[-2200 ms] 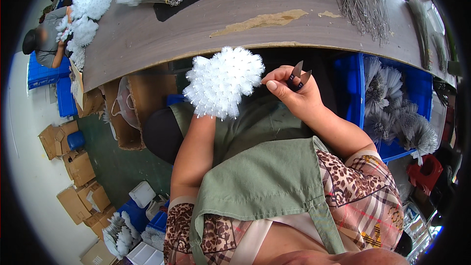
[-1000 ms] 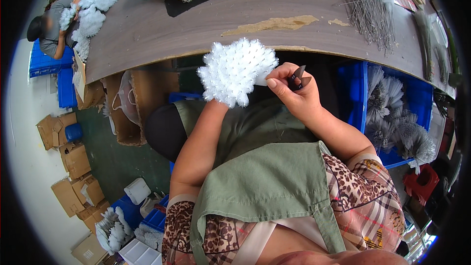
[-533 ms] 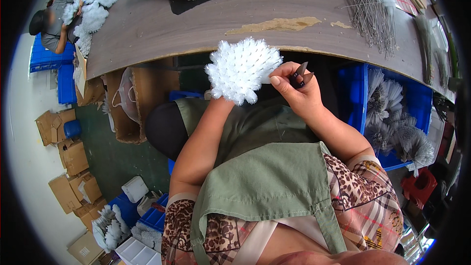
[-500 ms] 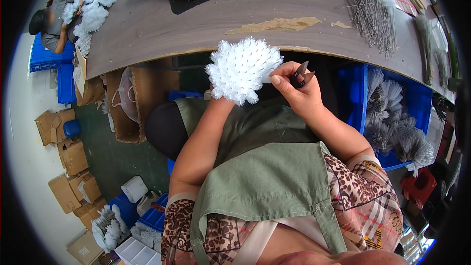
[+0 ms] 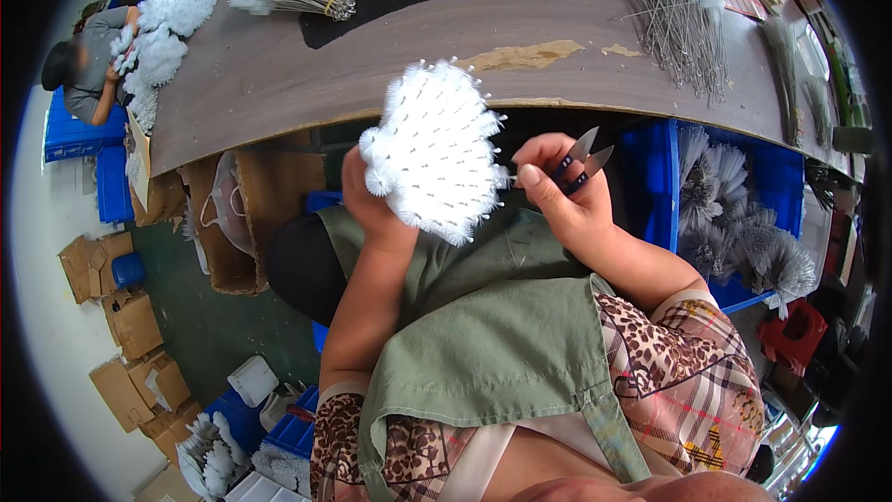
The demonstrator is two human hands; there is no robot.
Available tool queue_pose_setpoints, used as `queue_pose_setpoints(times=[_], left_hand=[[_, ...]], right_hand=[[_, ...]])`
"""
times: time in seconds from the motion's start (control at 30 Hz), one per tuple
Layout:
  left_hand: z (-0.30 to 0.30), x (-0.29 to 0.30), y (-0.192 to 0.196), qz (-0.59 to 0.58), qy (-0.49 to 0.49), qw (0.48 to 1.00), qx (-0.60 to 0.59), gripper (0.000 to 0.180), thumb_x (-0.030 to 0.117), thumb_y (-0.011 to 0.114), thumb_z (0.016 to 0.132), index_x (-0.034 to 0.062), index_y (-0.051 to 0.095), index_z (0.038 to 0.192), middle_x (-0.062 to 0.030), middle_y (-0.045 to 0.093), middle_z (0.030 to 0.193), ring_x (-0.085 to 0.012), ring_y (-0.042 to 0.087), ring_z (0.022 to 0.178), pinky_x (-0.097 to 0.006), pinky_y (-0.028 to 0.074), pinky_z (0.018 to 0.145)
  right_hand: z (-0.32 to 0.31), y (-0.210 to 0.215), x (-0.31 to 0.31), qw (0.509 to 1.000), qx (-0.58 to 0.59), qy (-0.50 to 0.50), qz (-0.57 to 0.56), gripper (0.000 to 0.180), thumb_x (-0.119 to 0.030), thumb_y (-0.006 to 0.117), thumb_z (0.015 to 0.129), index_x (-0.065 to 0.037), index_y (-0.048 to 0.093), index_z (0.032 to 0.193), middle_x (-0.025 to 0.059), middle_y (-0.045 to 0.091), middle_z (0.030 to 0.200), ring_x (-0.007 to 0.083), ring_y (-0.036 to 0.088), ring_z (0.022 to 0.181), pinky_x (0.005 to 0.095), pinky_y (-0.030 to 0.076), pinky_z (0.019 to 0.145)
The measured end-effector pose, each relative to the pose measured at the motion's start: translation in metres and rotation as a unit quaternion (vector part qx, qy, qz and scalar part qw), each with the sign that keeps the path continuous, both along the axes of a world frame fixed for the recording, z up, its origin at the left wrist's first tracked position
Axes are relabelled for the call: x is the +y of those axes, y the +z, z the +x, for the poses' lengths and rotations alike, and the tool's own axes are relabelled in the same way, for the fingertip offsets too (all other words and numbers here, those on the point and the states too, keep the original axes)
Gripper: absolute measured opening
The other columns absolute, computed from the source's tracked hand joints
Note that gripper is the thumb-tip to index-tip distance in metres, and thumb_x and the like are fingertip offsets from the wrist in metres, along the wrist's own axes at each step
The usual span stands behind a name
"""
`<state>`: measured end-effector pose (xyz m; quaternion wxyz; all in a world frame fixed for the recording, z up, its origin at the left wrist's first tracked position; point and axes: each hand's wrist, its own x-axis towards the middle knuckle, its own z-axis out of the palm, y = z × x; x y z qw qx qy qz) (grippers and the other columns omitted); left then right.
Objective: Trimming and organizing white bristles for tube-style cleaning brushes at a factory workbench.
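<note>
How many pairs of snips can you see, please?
1: the snips, held in the right hand, to the right of the white brush bundle. Others may be hidden elsewhere.

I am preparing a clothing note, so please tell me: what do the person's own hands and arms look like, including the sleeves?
Neither the left hand, partly hidden, nor the right hand shows a glove, watch or bracelet. The forearms are bare. The short sleeves carry brown leopard-like spots and plaid with red lines, and end in plain pale bands.
</note>
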<state>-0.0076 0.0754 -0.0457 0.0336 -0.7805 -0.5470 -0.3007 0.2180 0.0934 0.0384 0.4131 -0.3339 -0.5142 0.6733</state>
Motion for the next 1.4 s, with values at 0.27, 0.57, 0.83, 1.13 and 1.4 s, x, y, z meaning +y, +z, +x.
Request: queue_pose_setpoints(times=[0.27, 0.57, 0.83, 1.13, 1.4], left_hand=[[-0.021, -0.01, -0.003, -0.003, -0.026, 0.981, -0.191, 0.039, 0.032, 0.048, 0.087, 0.0138, 0.051, 0.122, -0.0081, 0.053, 0.121, -0.0261, 0.051, 0.11, -0.043, 0.04, 0.093], [-0.022, -0.02, -0.006, -0.028, -0.045, 0.92, -0.387, 0.038, 0.031, 0.046, 0.089, 0.0102, 0.05, 0.12, -0.0096, 0.053, 0.12, -0.0264, 0.052, 0.108, -0.043, 0.04, 0.093], [-0.026, -0.021, -0.006, -0.048, -0.05, 0.837, -0.542, 0.038, 0.031, 0.044, 0.09, 0.0071, 0.05, 0.119, -0.0109, 0.052, 0.12, -0.0266, 0.053, 0.106, -0.043, 0.041, 0.094], [-0.026, -0.027, -0.005, -0.069, -0.047, 0.713, -0.697, 0.038, 0.031, 0.041, 0.092, 0.0035, 0.049, 0.117, -0.0124, 0.052, 0.119, -0.0269, 0.054, 0.104, -0.043, 0.041, 0.094], [-0.019, -0.029, 0.003, -0.062, -0.028, 0.606, -0.793, 0.039, 0.03, 0.039, 0.093, 0.0007, 0.049, 0.116, -0.0135, 0.052, 0.119, -0.0271, 0.054, 0.103, -0.043, 0.041, 0.094]], right_hand=[[0.005, -0.005, 0.001, 0.996, -0.076, 0.046, 0.003, 0.015, -0.012, 0.06, 0.088, 0.0, 0.059, 0.098, 0.0003, 0.059, 0.082, 0.0061, 0.052, 0.075, 0.0207, 0.042, 0.068], [-0.007, -0.002, 0.005, 0.991, -0.131, 0.024, 0.014, 0.015, -0.014, 0.066, 0.082, 0.0, 0.065, 0.086, -0.0014, 0.06, 0.069, 0.0037, 0.051, 0.064, 0.021, 0.042, 0.06], [-0.002, 0.002, 0.012, 0.991, -0.019, 0.063, -0.116, 0.015, -0.014, 0.064, 0.081, 0.001, 0.063, 0.081, -0.0002, 0.06, 0.07, 0.0046, 0.053, 0.066, 0.0224, 0.044, 0.061], [-0.009, -0.008, 0.013, 0.993, -0.093, 0.035, -0.068, 0.016, -0.015, 0.065, 0.08, 0.001, 0.062, 0.079, -0.0003, 0.059, 0.069, 0.005, 0.052, 0.065, 0.0236, 0.044, 0.061], [0.001, -0.004, 0.017, 0.996, -0.084, 0.036, 0.011, 0.008, -0.007, 0.061, 0.077, 0.0, 0.063, 0.08, -0.0003, 0.06, 0.071, 0.0048, 0.052, 0.067, 0.0225, 0.043, 0.06]])
